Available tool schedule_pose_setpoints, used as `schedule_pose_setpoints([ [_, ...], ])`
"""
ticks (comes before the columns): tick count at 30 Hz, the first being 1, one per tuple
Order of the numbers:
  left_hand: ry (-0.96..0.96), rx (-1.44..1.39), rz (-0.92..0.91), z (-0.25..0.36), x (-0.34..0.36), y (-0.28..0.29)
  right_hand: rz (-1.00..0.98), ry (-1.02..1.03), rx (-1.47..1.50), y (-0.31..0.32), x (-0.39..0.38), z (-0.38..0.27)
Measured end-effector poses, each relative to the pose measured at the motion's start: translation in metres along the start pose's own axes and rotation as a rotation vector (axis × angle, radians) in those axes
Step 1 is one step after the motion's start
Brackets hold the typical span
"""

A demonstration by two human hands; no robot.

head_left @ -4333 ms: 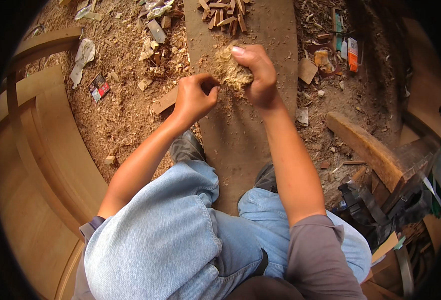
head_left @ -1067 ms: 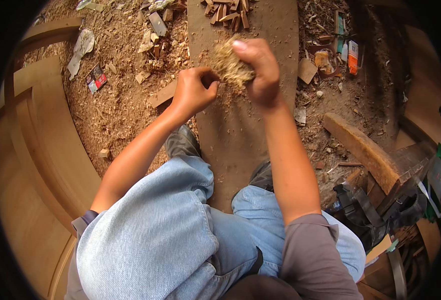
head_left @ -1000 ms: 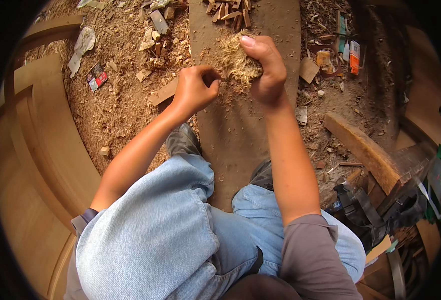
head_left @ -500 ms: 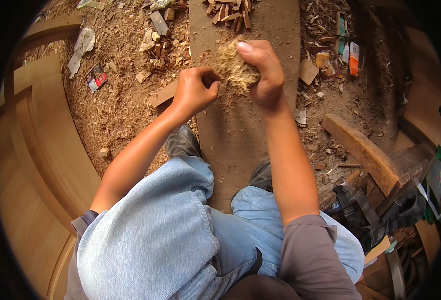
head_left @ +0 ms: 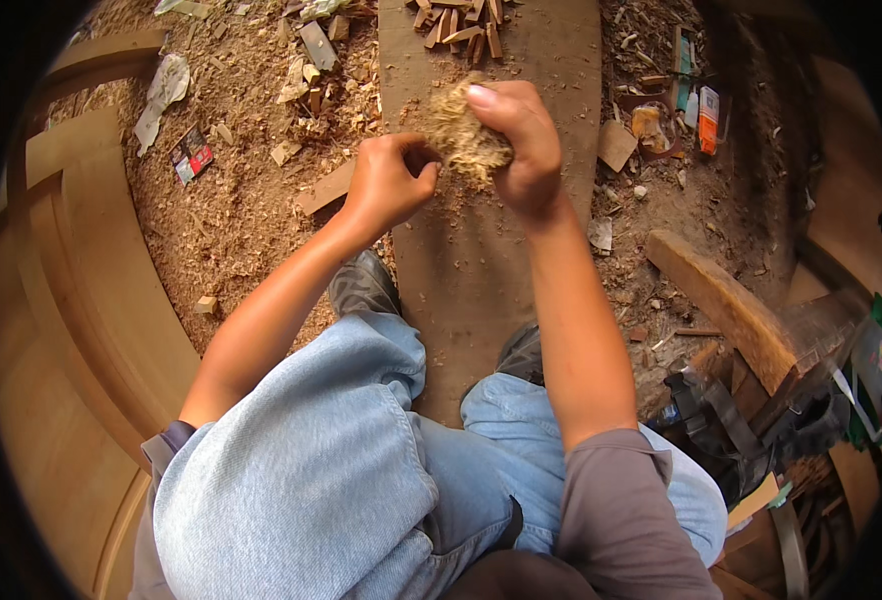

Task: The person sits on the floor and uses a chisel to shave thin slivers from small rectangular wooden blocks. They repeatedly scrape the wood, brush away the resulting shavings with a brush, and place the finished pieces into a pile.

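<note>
Currently the R hand (head_left: 523,145) is clenching its fingers round a shaggy tan fibre wad (head_left: 469,140), which is showing over the brown board (head_left: 466,275) at approx 12 o'clock in view; the L hand (head_left: 391,185), at the wad's 8 o'clock & just beside it, is curling its fingers twd the thumb, tho can't tell if they're gripping anything. Small wood pcs (head_left: 461,35) are lying piled on the board at 12, farther off, an orange-&-white pkt (head_left: 708,120) is lying at approx 2, & a thick wood block (head_left: 723,305) is resting at 3.

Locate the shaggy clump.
In the head view, the clump is upper centre over the board, held by the right hand, right of the left hand.
</note>
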State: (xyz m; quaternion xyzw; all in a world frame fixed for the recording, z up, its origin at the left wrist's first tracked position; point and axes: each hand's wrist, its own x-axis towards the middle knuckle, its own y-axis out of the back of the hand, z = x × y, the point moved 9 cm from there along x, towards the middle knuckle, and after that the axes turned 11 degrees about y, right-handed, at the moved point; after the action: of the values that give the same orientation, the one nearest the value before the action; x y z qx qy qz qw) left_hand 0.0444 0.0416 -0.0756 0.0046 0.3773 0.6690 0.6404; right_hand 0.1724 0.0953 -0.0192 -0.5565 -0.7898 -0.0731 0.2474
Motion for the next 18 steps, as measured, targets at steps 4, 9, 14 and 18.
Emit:
schedule_pose_setpoints([
  [4, 0.025, 0.065, 0.009, -0.009, 0.004, -0.003, 0.020, -0.049, -0.028, 0.000, 0.000, 0.003],
  [9, 0.035, 0.031, 0.004, -0.010, 0.004, -0.005, 0.036, -0.032, -0.062, 0.000, 0.004, -0.004],
  [14, 0.051, 0.095, 0.012, -0.007, 0.001, -0.001, 0.128, -0.195, 0.129, 0.000, 0.006, 0.009],
  [18, 0.025, 0.092, 0.017, -0.005, 0.002, -0.001, -0.041, 0.102, -0.163, -0.005, 0.015, -0.012],
])
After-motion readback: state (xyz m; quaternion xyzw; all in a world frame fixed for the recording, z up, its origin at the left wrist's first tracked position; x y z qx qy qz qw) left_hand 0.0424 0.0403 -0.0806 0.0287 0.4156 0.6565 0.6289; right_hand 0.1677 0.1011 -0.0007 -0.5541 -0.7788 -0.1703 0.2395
